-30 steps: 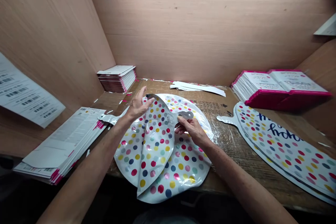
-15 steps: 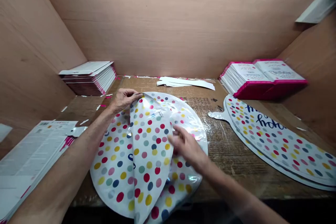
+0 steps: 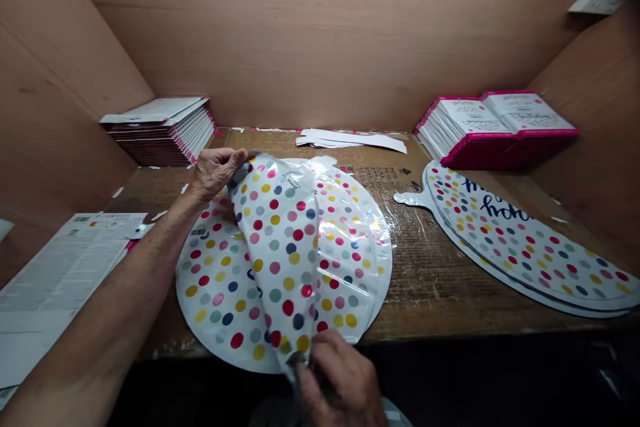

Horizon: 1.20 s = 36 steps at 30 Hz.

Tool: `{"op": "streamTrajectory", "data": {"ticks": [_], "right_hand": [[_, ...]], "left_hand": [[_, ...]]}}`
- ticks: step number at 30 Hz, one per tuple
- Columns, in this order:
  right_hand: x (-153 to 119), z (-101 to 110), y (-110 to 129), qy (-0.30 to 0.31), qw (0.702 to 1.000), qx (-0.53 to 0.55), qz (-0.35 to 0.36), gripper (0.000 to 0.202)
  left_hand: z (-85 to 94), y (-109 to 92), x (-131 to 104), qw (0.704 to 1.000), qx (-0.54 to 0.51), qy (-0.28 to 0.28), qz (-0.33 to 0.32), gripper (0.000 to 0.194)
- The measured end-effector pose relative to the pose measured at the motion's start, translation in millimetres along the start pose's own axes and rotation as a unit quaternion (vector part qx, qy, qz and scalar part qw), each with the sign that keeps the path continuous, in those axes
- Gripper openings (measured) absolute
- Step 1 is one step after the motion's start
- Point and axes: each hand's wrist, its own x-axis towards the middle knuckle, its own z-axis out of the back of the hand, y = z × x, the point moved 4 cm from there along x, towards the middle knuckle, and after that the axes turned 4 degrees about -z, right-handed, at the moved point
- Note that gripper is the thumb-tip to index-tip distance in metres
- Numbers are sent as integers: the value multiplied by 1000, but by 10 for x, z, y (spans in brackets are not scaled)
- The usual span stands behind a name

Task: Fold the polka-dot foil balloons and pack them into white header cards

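Observation:
A flat polka-dot foil balloon (image 3: 280, 233) is folded over lengthwise on top of other round dotted balloons (image 3: 215, 307) at the middle of the table. My left hand (image 3: 215, 170) pinches its upper left edge between thumb and fingers. At the table's front edge, my right hand (image 3: 340, 380) is closed on the lower tip of the same folded balloon, which narrows between the fingers. Part of the lower tip is hidden by the right hand's fingers.
Dotted balloons with blue lettering (image 3: 520, 247) lie at the right. Pink-edged packets (image 3: 505, 140) stand at the back right, a card stack (image 3: 165, 127) at the back left. White strips (image 3: 350, 140) lie behind; printed sheets (image 3: 65, 280) lie left.
My right hand has moved down toward the front edge and closed on the balloon's lower tip. My left hand, still pinching, has shifted slightly left and up. The view has tilted down.

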Motion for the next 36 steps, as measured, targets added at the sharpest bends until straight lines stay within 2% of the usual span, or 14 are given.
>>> {"op": "streamTrajectory", "data": {"ticks": [4, 7, 9, 11, 13, 16, 17, 19, 21, 24, 26, 29, 32, 36], "right_hand": [[40, 480, -216, 7, 998, -59, -17, 14], [-58, 541, -387, 61, 994, -84, -41, 16], [-111, 548, -406, 94, 991, -92, -39, 20], [-81, 646, -284, 71, 992, -106, 18, 27], [56, 815, -43, 4, 988, -106, 111, 30], [477, 937, 334, -63, 964, -94, 242, 12], [663, 896, 423, -63, 950, -95, 290, 7], [1089, 677, 450, -17, 932, -131, 337, 17], [1503, 363, 284, 64, 922, -186, 333, 33], [1911, -26, -168, 162, 908, -277, 271, 58], [2004, -150, -457, 206, 901, -308, 226, 66], [1981, -173, -710, 237, 896, -313, 208, 67], [1933, -140, -777, 241, 891, -316, 219, 69], [1938, -160, -789, 248, 880, -330, 235, 68]], "left_hand": [[-86, 113, -79, 998, 47, 31, 32, 62], [-243, 228, -68, 990, 73, 109, 49, 60], [-340, 261, -32, 978, 103, 174, 43, 53], [-413, 236, 15, 962, 138, 236, 14, 51], [-466, 170, 67, 948, 164, 272, -17, 52], [-562, 53, 133, 938, 182, 292, -43, 54], [-602, 14, 147, 938, 181, 290, -51, 53], [-670, -49, 157, 943, 181, 272, -62, 50], [-686, -79, 141, 954, 180, 231, -64, 48], [-571, -34, 59, 973, 174, 141, -53, 52], [-448, 53, -29, 981, 167, 88, -40, 53], [-331, 200, -150, 987, 147, 55, -26, 49], [-343, 288, -159, 991, 121, 53, -16, 50], [-448, 287, 70, 993, 89, 73, 13, 56]]}}
